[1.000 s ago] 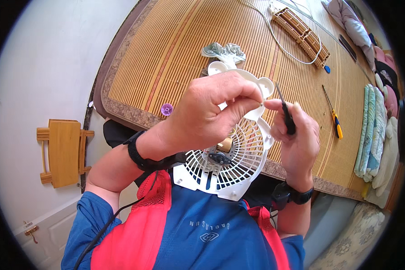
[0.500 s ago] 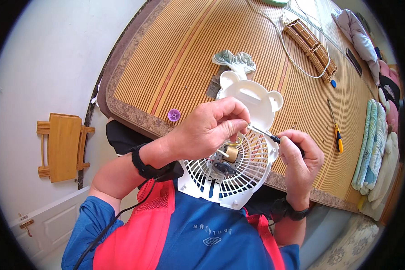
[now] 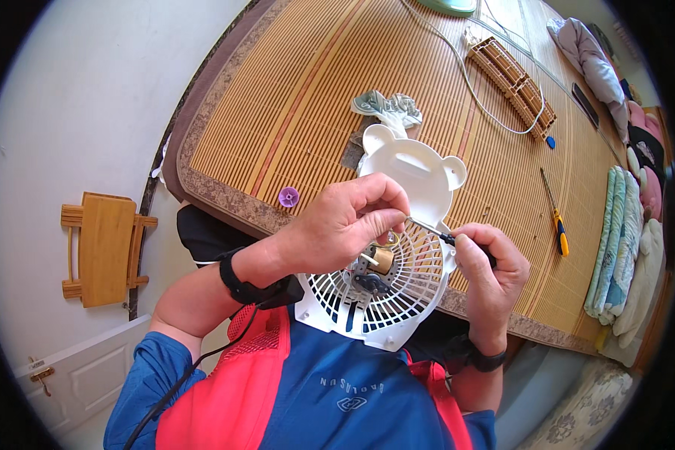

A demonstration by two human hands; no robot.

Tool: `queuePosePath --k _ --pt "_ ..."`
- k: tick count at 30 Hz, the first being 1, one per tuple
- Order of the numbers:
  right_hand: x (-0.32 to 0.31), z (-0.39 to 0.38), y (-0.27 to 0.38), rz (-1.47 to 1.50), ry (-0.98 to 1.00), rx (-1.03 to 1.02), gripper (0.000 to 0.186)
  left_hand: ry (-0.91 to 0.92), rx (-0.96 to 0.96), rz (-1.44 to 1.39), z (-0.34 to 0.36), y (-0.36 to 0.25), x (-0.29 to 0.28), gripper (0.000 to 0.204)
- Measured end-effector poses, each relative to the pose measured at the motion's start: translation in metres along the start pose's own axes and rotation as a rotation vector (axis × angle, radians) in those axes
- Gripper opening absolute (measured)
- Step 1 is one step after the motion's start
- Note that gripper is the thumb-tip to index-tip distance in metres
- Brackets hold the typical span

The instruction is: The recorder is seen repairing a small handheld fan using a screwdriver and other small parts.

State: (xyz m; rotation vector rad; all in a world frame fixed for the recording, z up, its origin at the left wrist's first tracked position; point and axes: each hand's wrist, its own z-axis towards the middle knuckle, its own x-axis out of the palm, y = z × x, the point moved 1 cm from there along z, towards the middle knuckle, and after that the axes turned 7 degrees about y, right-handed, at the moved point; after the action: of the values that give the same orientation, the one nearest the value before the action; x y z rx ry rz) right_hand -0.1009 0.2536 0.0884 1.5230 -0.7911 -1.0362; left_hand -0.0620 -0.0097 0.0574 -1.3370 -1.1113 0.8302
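My right hand [image 3: 493, 271] grips a screwdriver [image 3: 444, 237] by its black handle, with the thin shaft pointing left. At its tip, the thumb and fingers of my left hand [image 3: 352, 223] are pinched together; whatever they hold is too small to name. Below both hands, a white fan grille [image 3: 421, 289] rests at my lap against the table edge. A copper-coloured motor [image 3: 382, 260] and a black part [image 3: 371, 283] sit at the grille's middle, partly covered by my left hand. Beyond it lies a white bear-eared plastic cover [image 3: 416, 172].
On the matted table [image 3: 292, 112] lie a purple knob [image 3: 289, 196], a crumpled plastic bag [image 3: 390, 111] and a yellow-black screwdriver [image 3: 559, 229]. A brown slatted piece [image 3: 506, 82] with a white cable is farther back. Folded cloths [image 3: 615, 240] line the right; a wooden stool [image 3: 109, 250] stands left.
Both hands and the screwdriver have shifted slightly left and down, with the shaft still meeting my left fingertips. The view has moved a little.
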Motion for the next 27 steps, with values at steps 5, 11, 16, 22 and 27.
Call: queuePosePath --k 5,11,16,22,27 --pt "0.002 0.0 0.0 -0.043 -0.003 -0.037 0.009 0.004 0.02 0.106 -0.002 -0.001 0.0 0.014" --pt "0.002 0.001 0.003 -0.14 0.026 -0.106 0.005 0.018 -0.042 0.11 -0.006 -0.001 0.001 0.013" --pt "0.007 0.001 0.001 -0.285 0.05 -0.262 0.004 -0.014 0.022 0.167 -0.007 0.007 0.005 0.011" --pt "0.002 0.005 -0.014 0.379 0.099 0.083 0.031 -0.032 0.05 0.18 -0.006 0.013 0.002 0.015" --pt "0.008 0.005 -0.02 0.36 0.052 0.042 0.026 -0.107 0.077 0.245 -0.004 0.004 -0.002 0.013"
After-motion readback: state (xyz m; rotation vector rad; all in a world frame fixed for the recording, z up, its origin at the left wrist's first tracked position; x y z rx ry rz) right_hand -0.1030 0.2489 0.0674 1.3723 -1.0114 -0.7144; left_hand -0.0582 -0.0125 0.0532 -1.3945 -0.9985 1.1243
